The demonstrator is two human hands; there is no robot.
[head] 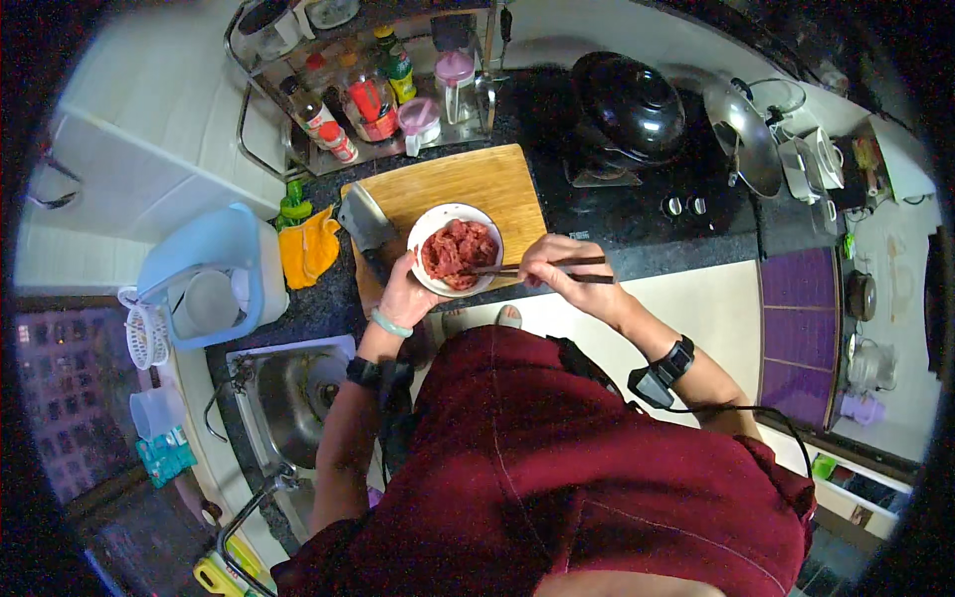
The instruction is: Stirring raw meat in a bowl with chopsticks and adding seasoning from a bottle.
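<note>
My left hand [409,292] grips the near left side of a white bowl [464,210] that has a dark rim line. Pieces of raw red meat [456,252] fill much of the bowl. A pair of dark chopsticks [589,277] is held in my right hand [571,272], with the tips down in the meat. Under and behind the bowl is a wooden cutting board [485,176] on the dark countertop. A cleaver [367,218] lies on the board's left part, its handle side partly hidden by the bowl and my left hand.
Left of the board are an orange cloth [307,250] and a blue-edged dish bin [261,261]. The steel sink [291,403] is at lower left. A rack [298,160] holds seasoning bottles at the back. A lidded black wok [627,112] stands on the black cooktop [716,231], with a steel pan [746,142] further right.
</note>
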